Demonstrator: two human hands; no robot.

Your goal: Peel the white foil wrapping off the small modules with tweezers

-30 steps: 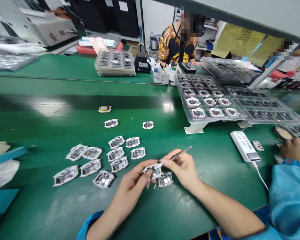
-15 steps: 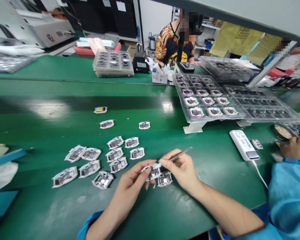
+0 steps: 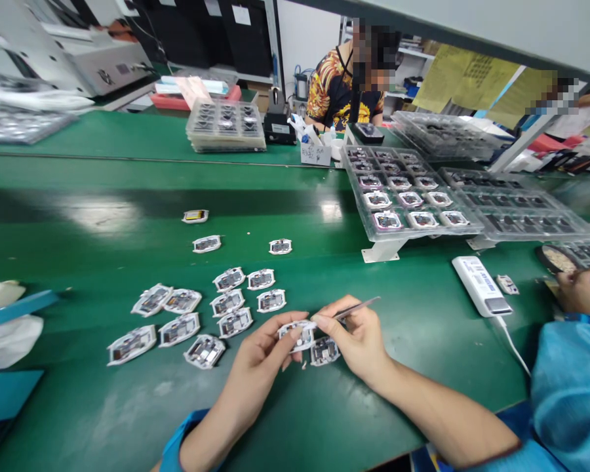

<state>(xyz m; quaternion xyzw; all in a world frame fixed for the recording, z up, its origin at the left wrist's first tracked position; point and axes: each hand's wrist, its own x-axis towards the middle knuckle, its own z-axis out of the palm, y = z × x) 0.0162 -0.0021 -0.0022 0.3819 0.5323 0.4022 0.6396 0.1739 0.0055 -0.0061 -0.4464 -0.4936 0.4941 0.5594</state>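
Note:
My left hand (image 3: pixel 263 354) pinches a small white-framed circuit module (image 3: pixel 295 332) just above the green table (image 3: pixel 93 216). My right hand (image 3: pixel 356 337) grips metal tweezers (image 3: pixel 356 307), their tip touching that module's right edge. A second module (image 3: pixel 324 351) lies on the table directly beneath my hands. Several more of the same modules (image 3: pixel 226 303) are spread out to the left, with three single ones (image 3: pixel 206 244) farther back.
A clear tray (image 3: pixel 408 226) of modules stands on white feet at the right, more trays (image 3: pixel 516 213) beyond it. A white device (image 3: pixel 480 286) with a cable lies right of my hands. A co-worker's hand (image 3: pixel 577 292) and blue sleeve sit far right. Another person sits opposite.
My hands have stayed in place, turning the held module slightly. The co-worker's hand at the far right has shifted a little.

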